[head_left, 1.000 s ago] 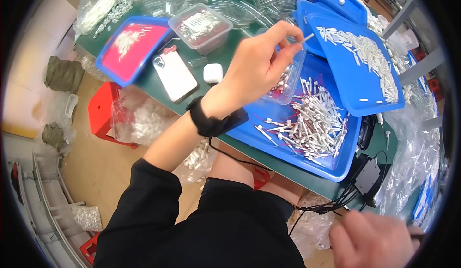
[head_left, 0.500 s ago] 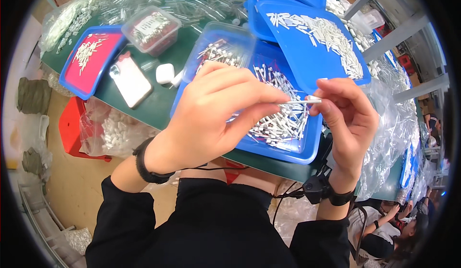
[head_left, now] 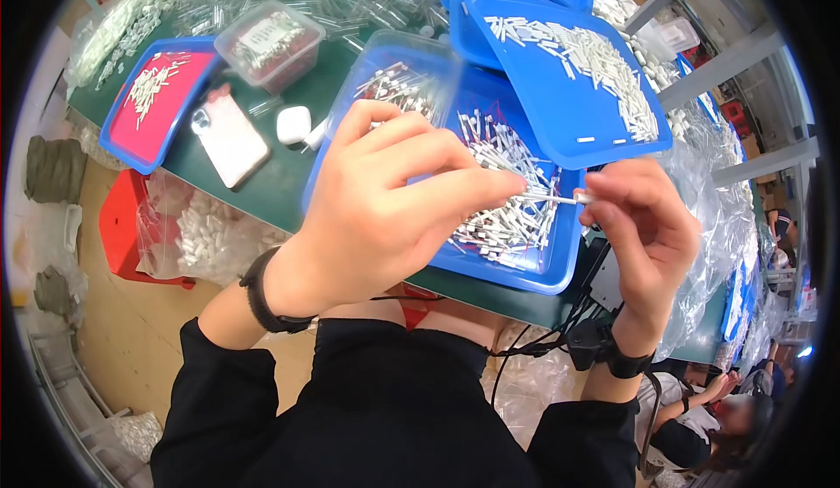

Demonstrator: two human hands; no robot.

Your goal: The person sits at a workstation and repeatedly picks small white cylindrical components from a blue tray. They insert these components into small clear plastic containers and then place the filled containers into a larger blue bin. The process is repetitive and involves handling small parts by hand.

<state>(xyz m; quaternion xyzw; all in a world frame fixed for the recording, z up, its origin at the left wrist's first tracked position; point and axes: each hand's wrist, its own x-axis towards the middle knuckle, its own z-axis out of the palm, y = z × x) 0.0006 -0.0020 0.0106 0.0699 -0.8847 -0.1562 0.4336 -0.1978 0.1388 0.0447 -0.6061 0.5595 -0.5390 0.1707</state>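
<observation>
My left hand (head_left: 385,208) and my right hand (head_left: 643,230) meet above the near edge of a blue tray (head_left: 490,274). Between their fingertips they pinch a thin white stick-like part (head_left: 560,198), the left holding one end and the right the other. Below them the tray holds a heap of several similar small white parts (head_left: 507,217). A second blue tray (head_left: 604,142) of white tubes lies tilted over its far right corner. A clear plastic box (head_left: 398,73) with more parts rests on the tray's far left.
On the green table (head_left: 289,173) lie a phone (head_left: 229,135), a white earbud case (head_left: 293,124), a clear box with dark contents (head_left: 267,44) and a blue tray with a red liner (head_left: 157,99). Bags of parts surround it. A red stool (head_left: 122,226) stands left. Another person sits at the lower right.
My left hand came off the clear box and back toward me. My right hand rose from my lap to meet it. Both now hold one white part.
</observation>
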